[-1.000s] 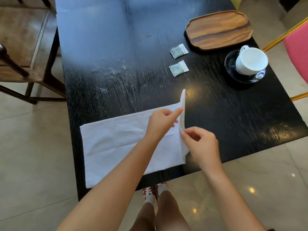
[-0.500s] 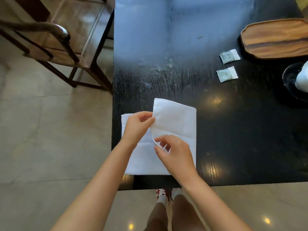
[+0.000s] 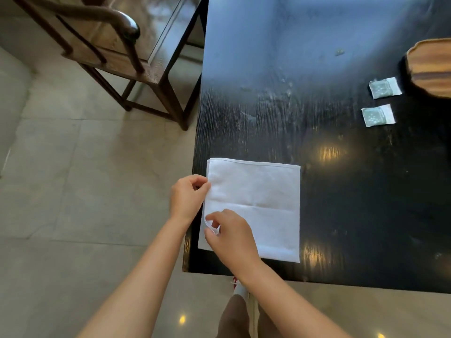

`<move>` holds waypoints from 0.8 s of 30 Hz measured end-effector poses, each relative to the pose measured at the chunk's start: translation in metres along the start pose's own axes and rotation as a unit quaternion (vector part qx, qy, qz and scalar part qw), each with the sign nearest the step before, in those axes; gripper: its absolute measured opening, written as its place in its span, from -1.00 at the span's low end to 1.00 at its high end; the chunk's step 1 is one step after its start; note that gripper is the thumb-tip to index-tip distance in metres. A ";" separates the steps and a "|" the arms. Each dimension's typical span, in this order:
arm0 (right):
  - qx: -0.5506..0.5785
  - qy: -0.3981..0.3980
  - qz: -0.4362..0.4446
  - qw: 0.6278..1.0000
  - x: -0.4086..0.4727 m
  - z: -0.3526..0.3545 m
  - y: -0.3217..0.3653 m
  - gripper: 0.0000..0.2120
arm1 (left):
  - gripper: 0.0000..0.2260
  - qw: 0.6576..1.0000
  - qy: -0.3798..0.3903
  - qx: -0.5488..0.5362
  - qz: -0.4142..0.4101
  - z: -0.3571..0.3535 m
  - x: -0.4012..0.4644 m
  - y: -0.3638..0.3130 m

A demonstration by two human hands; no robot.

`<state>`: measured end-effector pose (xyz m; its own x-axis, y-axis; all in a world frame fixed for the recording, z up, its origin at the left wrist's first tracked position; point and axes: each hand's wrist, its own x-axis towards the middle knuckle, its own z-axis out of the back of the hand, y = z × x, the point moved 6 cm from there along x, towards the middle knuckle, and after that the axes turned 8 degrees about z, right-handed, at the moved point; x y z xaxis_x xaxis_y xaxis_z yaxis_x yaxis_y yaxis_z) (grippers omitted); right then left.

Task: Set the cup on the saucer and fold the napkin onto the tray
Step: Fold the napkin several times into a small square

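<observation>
A white napkin point(image 3: 258, 206) lies folded into a near square at the near left corner of the black table point(image 3: 317, 132). My left hand point(image 3: 186, 198) pinches the napkin's left edge near its upper corner. My right hand point(image 3: 231, 236) pinches the left edge lower down, where a bit of cloth curls up between the fingers. Part of the wooden tray point(image 3: 432, 69) shows at the right edge of the view. The cup and saucer are out of view.
Two small green-and-white sachets point(image 3: 385, 87) point(image 3: 378, 115) lie left of the tray. A dark wooden chair point(image 3: 114, 45) stands on the tiled floor beyond the table's left side. The table's left and near edges run close to the napkin.
Both hands carried the napkin's right side over to the left, so the long strip now lies doubled as a square. The view swung left, and the cup and saucer left the frame.
</observation>
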<state>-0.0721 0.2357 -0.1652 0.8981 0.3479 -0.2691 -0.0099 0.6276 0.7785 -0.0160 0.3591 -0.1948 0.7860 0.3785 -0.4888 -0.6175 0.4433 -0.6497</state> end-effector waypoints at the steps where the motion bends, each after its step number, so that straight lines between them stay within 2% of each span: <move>1: -0.002 0.001 0.001 1.000 0.000 -0.003 0.000 -0.73 | -0.92 1.000 -0.008 0.007 -0.004 -0.001 0.000 0.001; 5: -0.034 0.016 0.008 0.999 0.002 -0.018 -0.003 -0.76 | -0.91 0.998 -0.036 0.043 -0.020 -0.002 0.001 0.000; 10: -0.143 0.088 0.051 0.984 0.000 -0.039 -0.007 -0.75 | -0.89 0.996 -0.055 0.068 -0.015 -0.003 0.004 0.001; 11: -0.165 0.082 0.070 0.980 -0.002 -0.038 -0.006 -0.74 | -0.89 0.996 -0.058 0.069 -0.014 -0.003 0.005 0.001; 13: -0.233 0.021 0.109 0.966 -0.005 -0.028 -0.008 -0.75 | -0.90 0.996 -0.063 0.065 -0.015 -0.003 0.005 0.000; 15: -0.289 -0.009 0.091 0.953 -0.007 -0.016 -0.023 -0.57 | -0.91 0.996 -0.067 0.058 -0.017 -0.003 0.003 0.000; 17: -0.315 0.007 0.074 0.946 -0.011 -0.005 -0.050 -0.42 | -0.91 0.996 -0.070 0.052 -0.016 -0.004 -0.001 0.000; 24: -0.370 0.035 0.052 0.927 -0.044 0.027 -0.123 -0.36 | -0.95 0.988 -0.016 0.113 -0.104 -0.050 -0.030 -0.024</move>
<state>-0.0983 0.1251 -0.2338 0.8448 0.4610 -0.2718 -0.4166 0.8853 0.2066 -0.0232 0.2964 -0.1943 0.8977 0.2842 -0.3367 -0.4361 0.6825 -0.5866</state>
